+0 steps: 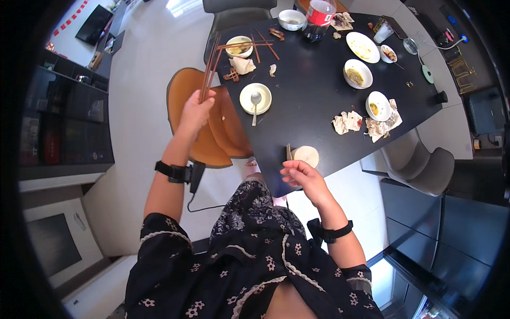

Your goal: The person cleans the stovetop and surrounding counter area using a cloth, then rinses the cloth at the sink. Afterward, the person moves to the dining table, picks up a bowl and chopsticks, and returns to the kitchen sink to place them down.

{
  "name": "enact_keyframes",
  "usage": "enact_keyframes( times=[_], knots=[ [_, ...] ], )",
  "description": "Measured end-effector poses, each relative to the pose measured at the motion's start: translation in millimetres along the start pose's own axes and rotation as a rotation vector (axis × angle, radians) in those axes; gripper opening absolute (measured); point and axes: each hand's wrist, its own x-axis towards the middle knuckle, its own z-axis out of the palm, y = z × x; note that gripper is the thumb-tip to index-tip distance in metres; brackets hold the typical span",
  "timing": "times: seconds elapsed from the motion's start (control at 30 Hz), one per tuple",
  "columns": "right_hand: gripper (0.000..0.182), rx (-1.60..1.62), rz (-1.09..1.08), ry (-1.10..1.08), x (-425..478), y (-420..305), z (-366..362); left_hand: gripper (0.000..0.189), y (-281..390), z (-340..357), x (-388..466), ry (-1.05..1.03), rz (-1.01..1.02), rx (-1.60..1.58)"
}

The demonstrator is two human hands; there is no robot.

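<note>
My left hand (197, 111) grips a bundle of brown wooden chopsticks (210, 69) by one end, over the orange chair at the table's left edge. Their far ends fan out beside a cream bowl (238, 51) with some food in it. More chopsticks (255, 50) lie on and beside that bowl. Below it, a shallow cream bowl (245, 104) holds a metal spoon (255, 104). At the near corner my right hand (301, 175) has its fingers loosely bent, with nothing visible in them. Just beyond its fingers stands a round, cream-coloured object (306, 156), probably a tissue roll.
The black table (303, 107) bears used white bowls (357, 74), an oval plate (362, 48), crumpled tissues (346, 122), bones (276, 34) and a cola bottle (318, 20). An orange chair (191, 91) stands left, a grey chair (422, 165) right.
</note>
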Motion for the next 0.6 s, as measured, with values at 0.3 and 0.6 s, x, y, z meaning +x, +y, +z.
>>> enact_keyframes(
  times=[0.3,0.6],
  knots=[
    [0.026,0.086,-0.027,0.143,51,-45,9,0.026,64,-29,178,0.026,0.588,0.948],
    [0.026,0.019,0.018,0.243,100,-84,34,0.029,41,9,293,-0.099,0.636,1.152]
  ],
)
